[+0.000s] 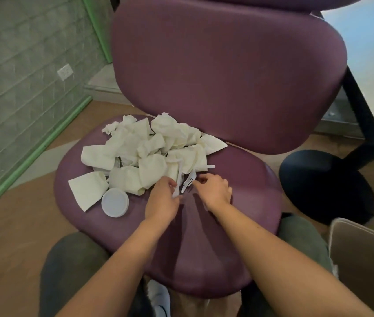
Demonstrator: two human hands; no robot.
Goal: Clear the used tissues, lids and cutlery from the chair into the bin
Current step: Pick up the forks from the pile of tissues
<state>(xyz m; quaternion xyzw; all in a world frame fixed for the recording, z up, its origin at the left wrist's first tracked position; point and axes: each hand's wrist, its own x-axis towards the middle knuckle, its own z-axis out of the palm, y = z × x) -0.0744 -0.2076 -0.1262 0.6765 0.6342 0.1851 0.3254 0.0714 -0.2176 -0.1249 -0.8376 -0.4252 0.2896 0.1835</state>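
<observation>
Tissues (144,149) heaped on chair (238,186); left hand (162,200) pinches cutlery (178,179); right hand (214,189) fingers curled, grip unclear.

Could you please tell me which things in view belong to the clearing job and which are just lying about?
Belonging to the job:
crumpled white paper tissues
round white plastic lid
white plastic forks, at the left hand and right hand
purple padded chair

Just lying about:
black round stool
white wall socket

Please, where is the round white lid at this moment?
In the head view, the round white lid lies on the purple seat, at the left front edge of the tissue pile, left of the left hand.
</observation>
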